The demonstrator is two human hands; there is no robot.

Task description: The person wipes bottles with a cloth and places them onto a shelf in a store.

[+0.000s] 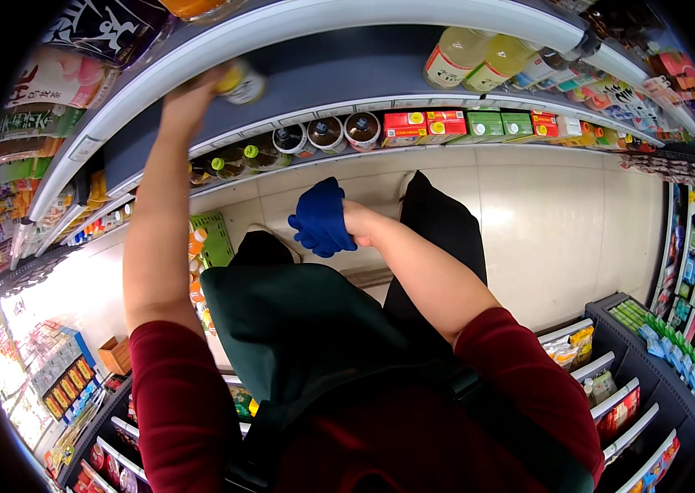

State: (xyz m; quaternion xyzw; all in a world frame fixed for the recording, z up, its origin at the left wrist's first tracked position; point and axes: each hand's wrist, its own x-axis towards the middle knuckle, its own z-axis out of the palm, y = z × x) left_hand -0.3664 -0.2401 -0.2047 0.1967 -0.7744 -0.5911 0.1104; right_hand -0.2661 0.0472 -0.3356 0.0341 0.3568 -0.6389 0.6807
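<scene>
Stretched up to the dark shelf (pixel 323 70), my left hand (pixel 190 100) is closed round a bottle (pixel 242 85) with a yellow-and-white look. Motion blurs both the bottle and my fingertips. My right hand (pixel 359 223) is in front of my body, closed on a bunched blue cloth (pixel 321 218) that hangs over its fingers. On the same shelf, well to the right of the held bottle, stand pale yellow drink bottles (pixel 454 59) with white and red labels.
Below is a lower shelf with dark-capped bottles (pixel 327 133), green-capped bottles (pixel 261 156) and red drink cartons (pixel 407 128). A green crate (pixel 214 240) with orange-capped bottles sits on the floor left of my legs. Behind me are stocked racks (pixel 651 361).
</scene>
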